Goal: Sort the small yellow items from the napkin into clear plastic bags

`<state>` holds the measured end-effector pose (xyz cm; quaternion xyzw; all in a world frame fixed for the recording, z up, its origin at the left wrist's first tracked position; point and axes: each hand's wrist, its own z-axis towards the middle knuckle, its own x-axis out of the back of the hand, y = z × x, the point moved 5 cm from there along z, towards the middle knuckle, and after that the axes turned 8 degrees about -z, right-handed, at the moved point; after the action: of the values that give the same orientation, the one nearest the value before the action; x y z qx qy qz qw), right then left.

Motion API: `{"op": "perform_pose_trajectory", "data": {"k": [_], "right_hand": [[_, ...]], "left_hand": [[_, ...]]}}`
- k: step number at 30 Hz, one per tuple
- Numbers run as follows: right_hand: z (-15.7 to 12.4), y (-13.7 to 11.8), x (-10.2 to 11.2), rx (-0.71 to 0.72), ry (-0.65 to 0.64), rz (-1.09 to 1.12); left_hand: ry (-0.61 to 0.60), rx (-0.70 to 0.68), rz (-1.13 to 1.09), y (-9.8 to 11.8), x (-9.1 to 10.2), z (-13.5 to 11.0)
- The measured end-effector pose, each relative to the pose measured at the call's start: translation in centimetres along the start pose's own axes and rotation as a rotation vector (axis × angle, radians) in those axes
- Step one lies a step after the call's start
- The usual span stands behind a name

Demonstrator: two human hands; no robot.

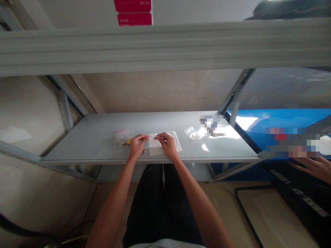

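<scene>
A clear plastic bag (172, 139) lies flat on the grey metal shelf (98, 137), near its front edge. My left hand (137, 144) and my right hand (167, 143) rest on it, each with fingers pinched at the bag's near-left edge. What sits inside each pinch is too small to make out. Small yellow pieces (127, 142) lie just left of my left hand, beside a second small clear bag with a red strip (121, 134).
Another small clear bag (191, 132) lies to the right on the shelf. An upper shelf beam (165, 44) crosses overhead, with red boxes (133, 12) above it. A blue surface (271, 119) is at right, where another person's hand (314, 167) rests.
</scene>
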<state>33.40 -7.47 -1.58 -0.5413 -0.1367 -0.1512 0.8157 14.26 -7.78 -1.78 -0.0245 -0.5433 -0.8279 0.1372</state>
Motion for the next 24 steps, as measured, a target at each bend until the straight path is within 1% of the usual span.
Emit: {"op": "perform_pose_trajectory", "data": {"k": [2,5,7,11,13,16,18,22,24], "right_hand": [[0.0,0.0,-0.2,0.015,-0.027,0.011],[-0.1,0.1,-0.1,0.015,0.004,0.001],[-0.1,0.2,-0.1,0.011,-0.002,0.007],[-0.3,0.2,-0.6,0.003,-0.092,0.057],[-0.3,0.1,-0.7,0.012,-0.129,0.043],[-0.3,-0.4,-0.9,0.067,-0.186,-0.015],[-0.4,-0.7,-0.7,0.088,-0.173,-0.028],[-0.6,-1.0,0.1,0.058,-0.072,0.03],[-0.8,-1.3,0.2,0.066,-0.07,0.037]], "left_hand": [[0.002,0.025,-0.002,-0.1,0.0,0.0],[0.003,0.055,-0.013,-0.1,0.0,0.0],[0.006,0.062,-0.022,0.0,0.0,0.0],[0.004,0.062,-0.006,0.0,-0.1,0.0],[-0.002,0.059,0.003,0.0,-0.2,0.0],[-0.007,0.06,-0.006,0.1,-0.2,-0.1],[-0.003,0.058,-0.013,0.1,-0.1,-0.2],[0.012,0.05,-0.023,0.3,0.0,-0.2],[0.011,0.052,-0.024,0.4,0.0,-0.1]]}}
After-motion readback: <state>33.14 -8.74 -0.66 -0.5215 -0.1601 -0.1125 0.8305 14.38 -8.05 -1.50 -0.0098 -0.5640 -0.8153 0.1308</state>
